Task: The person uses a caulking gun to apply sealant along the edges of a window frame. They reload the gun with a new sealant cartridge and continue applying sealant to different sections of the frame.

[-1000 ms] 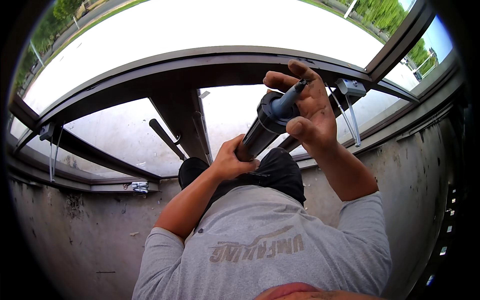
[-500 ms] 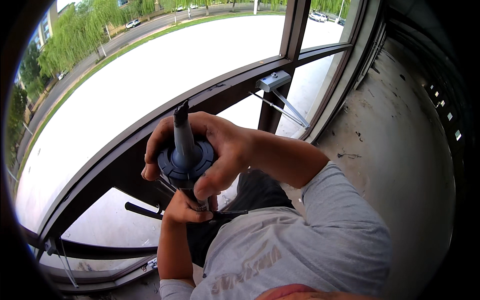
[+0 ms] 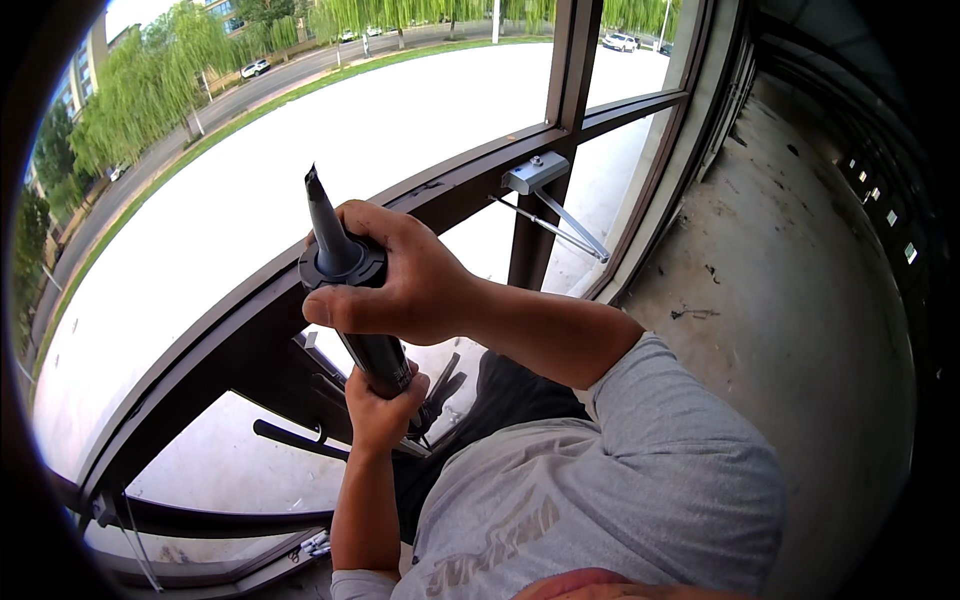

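Observation:
A dark caulking gun [image 3: 374,358] is held tilted in front of my body, with its grey tapered nozzle [image 3: 330,228] pointing up and to the left. Dark sealant coats the nozzle's cut tip. My right hand [image 3: 402,275] is closed around the front collar, its thumb across the near side and most of its fingers hidden behind. Lower down, my left hand [image 3: 378,415] grips the barrel near its back end. Below that hand, partly covered, dark handle-like parts show beside my trousers.
A brown metal door frame [image 3: 240,330] with glass curves beside me, carrying a black pull handle [image 3: 290,440] and a silver door closer [image 3: 537,172]. Small white tubes [image 3: 316,543] lie by the lower frame. Debris dots the concrete floor [image 3: 780,330] at right.
The gun has tipped so its nozzle leans further left and up, showing more barrel. My right hand has turned around the collar, and my left hand has shifted slightly right.

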